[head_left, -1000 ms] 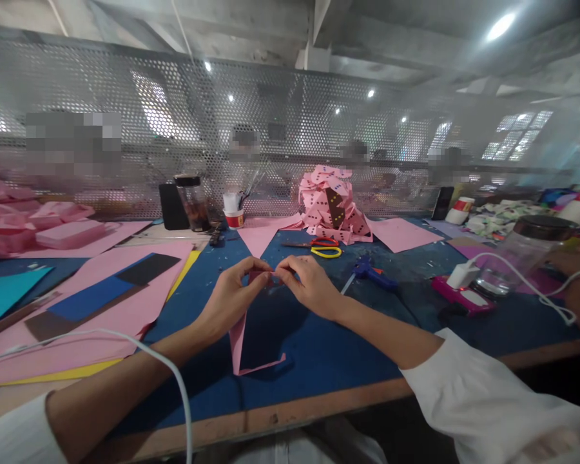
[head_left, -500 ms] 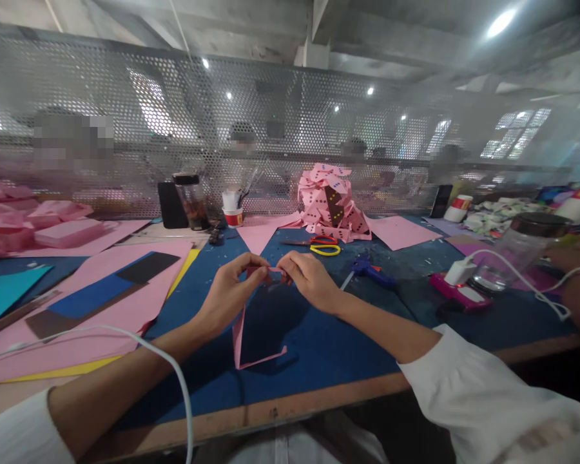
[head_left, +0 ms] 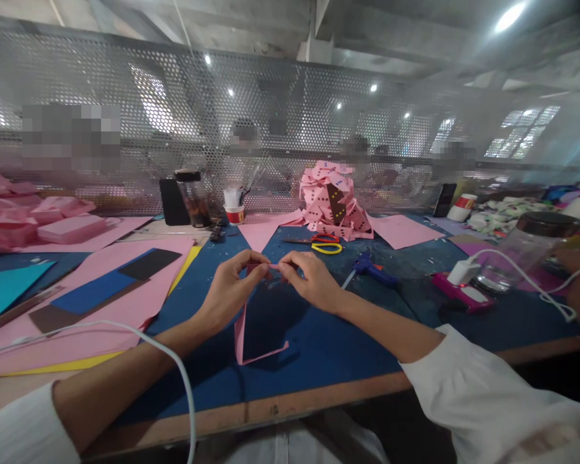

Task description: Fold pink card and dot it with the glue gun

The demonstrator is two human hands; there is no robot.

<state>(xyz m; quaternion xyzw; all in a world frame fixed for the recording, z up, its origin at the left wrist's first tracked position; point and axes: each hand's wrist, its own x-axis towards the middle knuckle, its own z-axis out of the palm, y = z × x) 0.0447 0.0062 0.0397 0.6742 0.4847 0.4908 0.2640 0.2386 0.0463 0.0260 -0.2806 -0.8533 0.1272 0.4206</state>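
Plain pink on the folded paper strip [head_left: 240,338] at lower centre, against dark blue on the tabletop [head_left: 323,348]. Above centre, pink again on a heap of paper slips [head_left: 314,196], patterned with dark and blue dots; yellow dots on one brown piece [head_left: 336,201]. Red and yellow on the scissor handles [head_left: 327,245]; deep blue on the glue gun [head_left: 376,272], right of centre.

The head camera looks forward and slightly down across the blue surface [head_left: 328,348], near the person's fingers [head_left: 255,277], facing a perforated metal partition [head_left: 309,122].
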